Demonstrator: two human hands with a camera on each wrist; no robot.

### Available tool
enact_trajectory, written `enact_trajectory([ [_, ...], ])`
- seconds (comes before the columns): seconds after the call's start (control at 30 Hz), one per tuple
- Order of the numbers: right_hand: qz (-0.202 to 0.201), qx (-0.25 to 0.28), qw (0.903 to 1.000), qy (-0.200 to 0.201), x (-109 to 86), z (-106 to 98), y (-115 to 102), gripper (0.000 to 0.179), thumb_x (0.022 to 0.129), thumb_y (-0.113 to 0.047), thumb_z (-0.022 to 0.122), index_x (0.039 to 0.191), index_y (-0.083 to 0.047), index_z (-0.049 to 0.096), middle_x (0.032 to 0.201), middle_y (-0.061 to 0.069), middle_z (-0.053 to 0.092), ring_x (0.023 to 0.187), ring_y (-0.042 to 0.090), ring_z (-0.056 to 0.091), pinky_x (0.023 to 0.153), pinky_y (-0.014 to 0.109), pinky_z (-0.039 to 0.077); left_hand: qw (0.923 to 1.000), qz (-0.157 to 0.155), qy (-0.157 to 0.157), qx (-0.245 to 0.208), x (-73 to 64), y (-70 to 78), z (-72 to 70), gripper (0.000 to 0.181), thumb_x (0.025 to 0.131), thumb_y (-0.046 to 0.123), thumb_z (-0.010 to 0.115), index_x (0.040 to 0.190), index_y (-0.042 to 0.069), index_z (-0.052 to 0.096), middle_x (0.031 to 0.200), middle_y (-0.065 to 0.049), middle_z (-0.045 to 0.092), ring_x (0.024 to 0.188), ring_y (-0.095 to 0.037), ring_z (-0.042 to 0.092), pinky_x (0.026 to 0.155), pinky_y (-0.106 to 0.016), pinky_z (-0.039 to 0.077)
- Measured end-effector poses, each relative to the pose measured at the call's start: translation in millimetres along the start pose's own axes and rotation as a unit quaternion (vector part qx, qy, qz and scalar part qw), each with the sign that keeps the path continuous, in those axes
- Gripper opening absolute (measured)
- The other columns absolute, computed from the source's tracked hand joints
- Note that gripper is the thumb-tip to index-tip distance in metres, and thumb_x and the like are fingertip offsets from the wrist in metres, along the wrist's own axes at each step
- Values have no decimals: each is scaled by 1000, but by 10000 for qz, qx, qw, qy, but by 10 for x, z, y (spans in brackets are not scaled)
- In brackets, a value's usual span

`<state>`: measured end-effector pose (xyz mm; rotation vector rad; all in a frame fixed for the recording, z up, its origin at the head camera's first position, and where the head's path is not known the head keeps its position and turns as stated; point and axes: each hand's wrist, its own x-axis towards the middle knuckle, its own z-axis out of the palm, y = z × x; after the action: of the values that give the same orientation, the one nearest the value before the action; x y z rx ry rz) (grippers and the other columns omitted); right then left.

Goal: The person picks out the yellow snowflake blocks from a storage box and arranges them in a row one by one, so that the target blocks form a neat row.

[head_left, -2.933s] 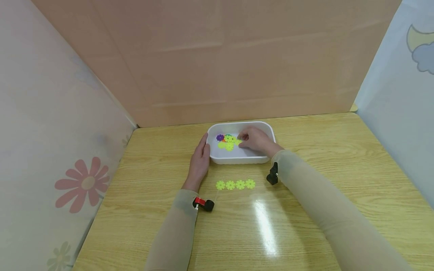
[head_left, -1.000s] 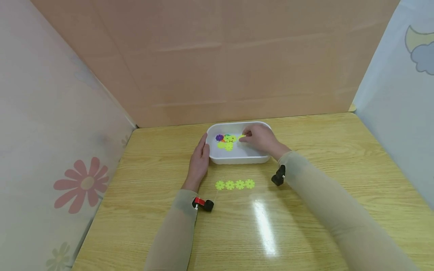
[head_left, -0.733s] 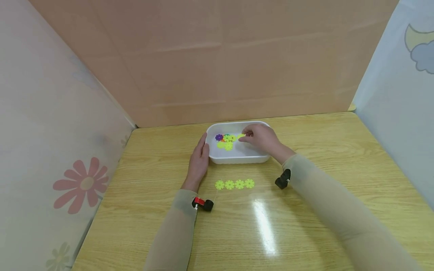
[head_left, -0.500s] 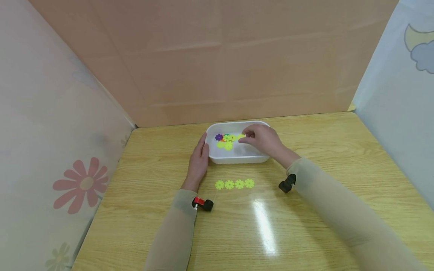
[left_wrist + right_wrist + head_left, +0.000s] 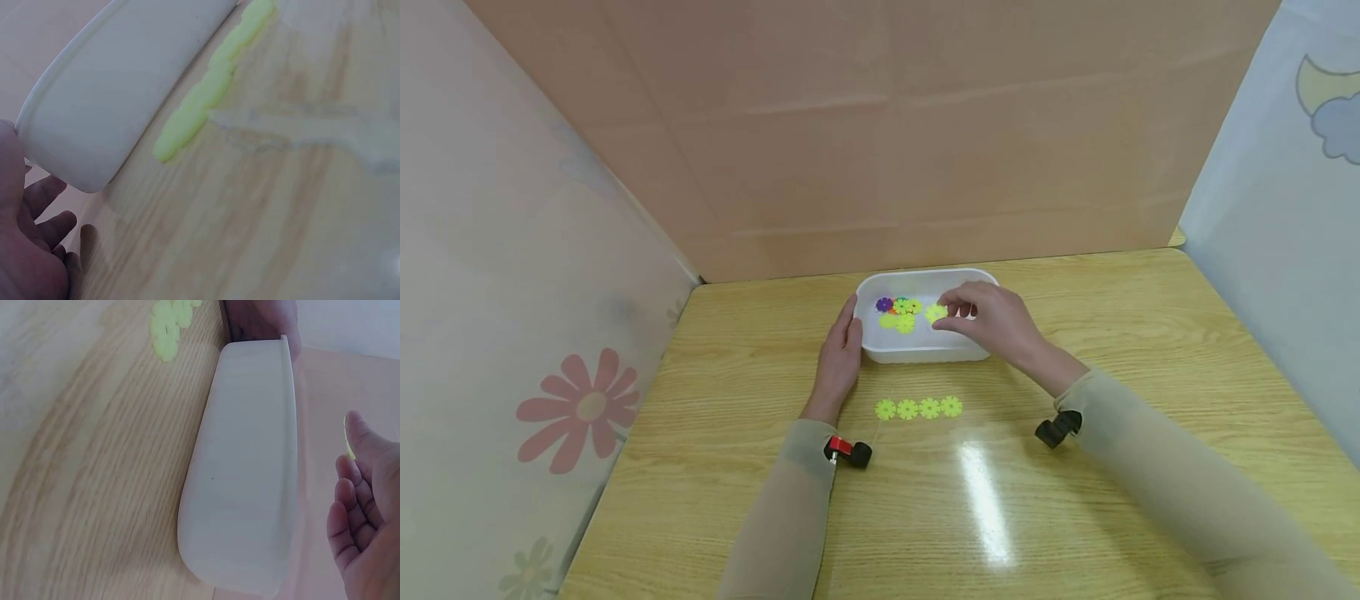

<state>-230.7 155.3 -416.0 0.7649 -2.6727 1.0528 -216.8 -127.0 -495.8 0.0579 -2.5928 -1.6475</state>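
Note:
In the head view my right hand [image 5: 996,325] pinches a yellow-green flower-shaped disc [image 5: 936,313] between thumb and index finger, over the right half of a white plastic tray [image 5: 928,355]. Seen from the right wrist, the disc [image 5: 349,439] is nearly edge-on and raised above the tray's rim. My left hand [image 5: 839,358] rests against the tray's left end, fingers lying along the outside of its wall. A small pile of discs lies in the tray's left part: a purple disc [image 5: 884,305], several yellow-green discs [image 5: 906,323], and bits of orange and green beneath them.
A straight row of joined yellow-green discs [image 5: 919,408] lies on the wooden table [image 5: 760,350] in front of the tray. Behind stands a brown panel [image 5: 887,150]; patterned white walls [image 5: 482,250] flank both sides. A black camera [image 5: 1058,428] hangs at the right wrist.
My right hand has drawn back toward the right and near side, bringing one yellow-green disc away from the tray's floor. The left hand, tray and row of discs stay put.

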Motion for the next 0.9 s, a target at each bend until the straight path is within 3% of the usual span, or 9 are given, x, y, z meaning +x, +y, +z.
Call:
enact_trajectory([
  [0.5,-811,-72,9961,340,-318,-103,-23,29,87,-18,96,113,-14,84,90,-9,71,83,14,61,72,37,54,10000,18,-49,15,17,4,-7,57,121,43,35,177,31,30,179,11,31,166,-18,25,135,-46,24],
  [0.73,-968,-174,9946,327,-451,-144,-8,31,85,-17,97,112,-12,84,90,-10,70,82,11,62,71,34,57,10000,-13,-56,12,10,21,-14,59,120,48,34,177,32,29,179,12,30,166,-17,25,135,-46,24],
  [0.9,-966,-165,9948,269,-551,-162,26,29,85,-14,97,110,-10,83,89,-8,71,81,16,65,70,41,60,10000,-21,-45,-35,6,41,-25,58,121,44,36,177,32,30,179,12,30,166,-18,25,135,-47,24],
])
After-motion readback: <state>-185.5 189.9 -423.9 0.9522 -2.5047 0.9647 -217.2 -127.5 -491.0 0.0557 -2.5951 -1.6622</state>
